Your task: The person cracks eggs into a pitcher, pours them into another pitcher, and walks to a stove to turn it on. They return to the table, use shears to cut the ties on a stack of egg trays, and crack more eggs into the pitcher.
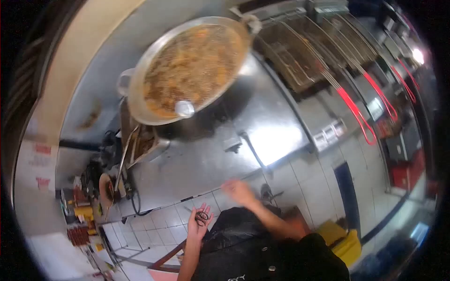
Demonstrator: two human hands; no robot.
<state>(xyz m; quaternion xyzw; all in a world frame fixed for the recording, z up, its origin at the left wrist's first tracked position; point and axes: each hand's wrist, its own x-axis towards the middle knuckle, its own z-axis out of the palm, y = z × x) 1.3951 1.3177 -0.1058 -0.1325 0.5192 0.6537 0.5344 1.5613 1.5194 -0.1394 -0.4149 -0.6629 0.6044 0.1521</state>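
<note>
My left hand point(200, 224) is palm up in front of my dark clothing, fingers partly spread. Across its palm and fingers lies a small bundle of thin dark loops point(202, 217); the exact kind is too small to tell. To the right, my right hand point(237, 191) is held over the near edge of the steel counter point(197, 173), smeared by motion. Whether its fingers hold anything cannot be seen. Farther off, a large metal pot point(136, 100) of bubbling brown food point(192, 68) stands on the steel surface, with a shiny round metal piece point(184, 108) at its near rim.
Fryer baskets point(293, 56) with red handles point(354, 110) stand at the upper right. A metal container point(147, 147) and a long-handled utensil point(124, 157) are left of the counter. Below spreads a white tiled floor point(304, 173), with a yellow object point(344, 243) near my right side.
</note>
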